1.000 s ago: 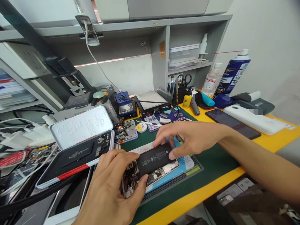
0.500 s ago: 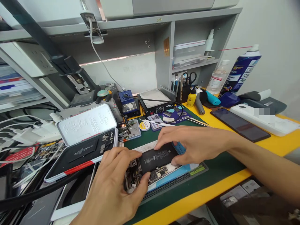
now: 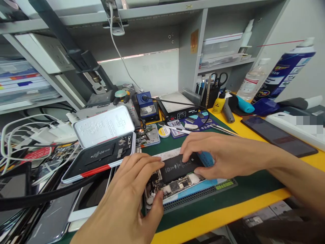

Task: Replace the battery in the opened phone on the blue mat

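An opened phone (image 3: 175,184) lies on a blue mat (image 3: 200,188) in the middle of the green work mat, its circuit boards showing. A black battery (image 3: 179,166) sits in it. My left hand (image 3: 127,203) grips the phone's left end, fingers on top and thumb at the near edge. From the right, my right hand (image 3: 223,156) reaches in, its fingers and thumb pinching the battery's right end.
An open metal tin (image 3: 101,142) with phone parts stands at the left. Behind are a heating plate (image 3: 177,106), a soldering stand (image 3: 147,108), a tool holder with scissors (image 3: 212,89), a spray can (image 3: 284,73) and a bottle (image 3: 251,79). A dark phone (image 3: 278,135) lies on the yellow table (image 3: 223,217) at right.
The view has shifted left and down. The battery now lies lower and flatter in the phone, with both hands staying at its ends.
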Available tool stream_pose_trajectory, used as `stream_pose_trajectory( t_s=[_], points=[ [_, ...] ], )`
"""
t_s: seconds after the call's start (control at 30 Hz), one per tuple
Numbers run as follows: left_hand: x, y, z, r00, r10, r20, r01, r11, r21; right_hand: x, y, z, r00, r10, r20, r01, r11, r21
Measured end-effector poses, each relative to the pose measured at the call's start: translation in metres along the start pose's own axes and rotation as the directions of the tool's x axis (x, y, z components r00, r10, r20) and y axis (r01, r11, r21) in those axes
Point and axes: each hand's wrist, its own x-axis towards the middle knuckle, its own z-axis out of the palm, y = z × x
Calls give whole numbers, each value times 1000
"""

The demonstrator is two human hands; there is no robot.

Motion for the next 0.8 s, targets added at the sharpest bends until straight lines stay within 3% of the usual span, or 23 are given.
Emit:
stream_pose_trajectory(
  t_s=[0.5, 0.8],
  points=[
    [1, 2, -7, 999, -32, 23, 33, 999, -37, 0, 0, 2, 1000, 20, 1, -20, 1000, -2],
    [1, 1, -7, 999, 8, -44, -8, 1000, -5, -1, 0, 4, 1000, 30, -5, -30, 999, 9]
  ],
)
